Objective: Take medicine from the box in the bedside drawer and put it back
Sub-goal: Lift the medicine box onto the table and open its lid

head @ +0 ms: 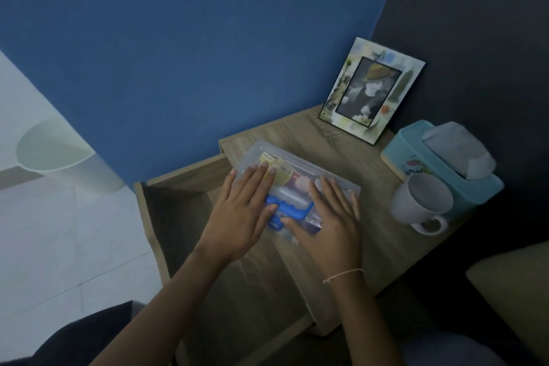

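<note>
**Hands flat on box lid**

Clear box (pixel 297 178) sits on nightstand top (pixel 371 217), above open drawer (pixel 184 217). Left hand (pixel 240 217) and right hand (pixel 329 217) rest on lid, fingers spread, gripping nothing. Likely light, rigid, slick plastic; hold by long edges. Contents blurry; blue latch (pixel 285 208) partly covered.

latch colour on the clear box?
Blue latch, on the clear box lid between both hands; head view.

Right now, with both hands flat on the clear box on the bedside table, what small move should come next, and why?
Probably unclip the blue latch: the clear box looks closed, the left hand and right hand lie flat on its lid, thumbs near the latch, and the medicines are inside.
</note>
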Available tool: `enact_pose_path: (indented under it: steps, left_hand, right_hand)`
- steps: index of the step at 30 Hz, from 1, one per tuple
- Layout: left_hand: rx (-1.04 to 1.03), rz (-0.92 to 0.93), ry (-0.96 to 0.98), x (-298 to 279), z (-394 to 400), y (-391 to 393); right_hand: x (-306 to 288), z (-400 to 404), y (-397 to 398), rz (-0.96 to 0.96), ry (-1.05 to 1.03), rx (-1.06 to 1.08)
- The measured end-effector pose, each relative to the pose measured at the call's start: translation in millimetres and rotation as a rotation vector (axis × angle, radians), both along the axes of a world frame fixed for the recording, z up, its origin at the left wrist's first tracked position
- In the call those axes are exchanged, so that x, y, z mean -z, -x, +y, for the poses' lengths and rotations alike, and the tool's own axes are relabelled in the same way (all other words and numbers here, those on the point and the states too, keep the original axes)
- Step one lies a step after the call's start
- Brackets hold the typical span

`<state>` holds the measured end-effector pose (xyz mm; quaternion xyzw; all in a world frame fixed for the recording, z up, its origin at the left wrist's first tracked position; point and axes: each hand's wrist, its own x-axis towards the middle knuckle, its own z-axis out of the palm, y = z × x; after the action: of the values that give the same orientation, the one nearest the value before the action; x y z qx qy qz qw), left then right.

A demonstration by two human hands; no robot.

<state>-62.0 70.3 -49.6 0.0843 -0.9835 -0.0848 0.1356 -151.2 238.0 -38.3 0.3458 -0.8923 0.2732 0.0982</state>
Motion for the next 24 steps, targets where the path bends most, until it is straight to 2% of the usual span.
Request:
enact_pose_path:
  steps: [13,16,19,24]
  left_hand:
    - [-0.112,-0.006,0.065,-1,-32,75]
    - [-0.117,-0.006,0.055,-3,-41,87]
    - [-0.141,-0.004,0.048,-4,-43,93]
    - [-0.137,0.005,0.054,2,-45,93]
  right_hand:
    - [6,-41,88,0.122,0.221,-0.067]
    - [15,-49,99,0.005,0.303,-0.044]
    - [29,-50,84,-0.155,0.412,0.068]
    - [46,-48,75,-0.151,0.480,0.103]
